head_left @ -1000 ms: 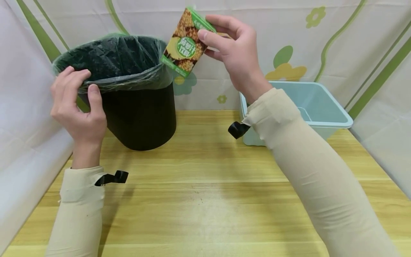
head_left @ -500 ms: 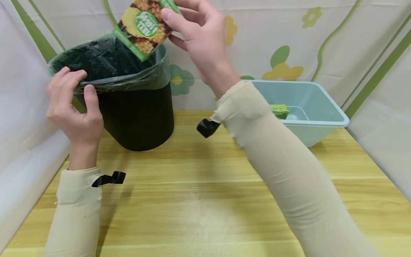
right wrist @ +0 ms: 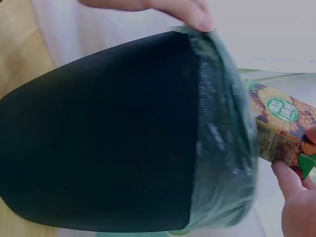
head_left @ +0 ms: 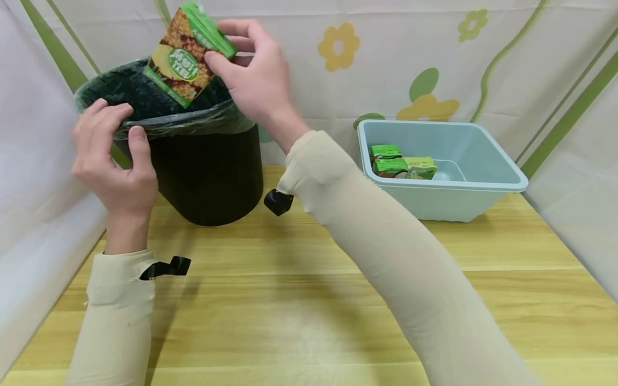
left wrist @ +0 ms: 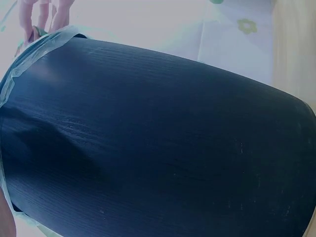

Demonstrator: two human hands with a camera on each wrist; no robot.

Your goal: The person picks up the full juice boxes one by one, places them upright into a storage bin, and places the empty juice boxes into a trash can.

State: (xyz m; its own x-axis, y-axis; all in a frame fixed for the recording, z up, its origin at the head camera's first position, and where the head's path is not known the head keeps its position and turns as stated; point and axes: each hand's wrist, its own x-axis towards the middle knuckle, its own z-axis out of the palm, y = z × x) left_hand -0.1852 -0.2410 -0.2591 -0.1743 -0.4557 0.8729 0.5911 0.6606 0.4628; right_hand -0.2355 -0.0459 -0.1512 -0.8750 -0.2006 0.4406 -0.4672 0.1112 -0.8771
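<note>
My right hand (head_left: 258,69) pinches a juice box (head_left: 181,61) between thumb and fingers, tilted, over the mouth of a black trash can (head_left: 212,174). The box is green and brown with pineapple pictures; in the right wrist view the juice box (right wrist: 284,116) appears just past the can's rim. A clear green bag (head_left: 193,122) lines the can and folds over its edge. At the can's left side, my left hand (head_left: 116,155) holds the bagged rim, thumb outside and fingers over the top. The can's bottom inside is hidden.
A light blue plastic bin (head_left: 463,185) stands at the back right of the wooden table (head_left: 299,321). Inside it, at the left end, lie green boxes (head_left: 390,165) and a paler green box (head_left: 421,167). A flowered curtain (head_left: 309,128) hangs close behind.
My right hand has carried the juice box leftward, from beside the trash can to over its mouth. The boxes in the blue bin have come into sight. My left hand stays at the rim.
</note>
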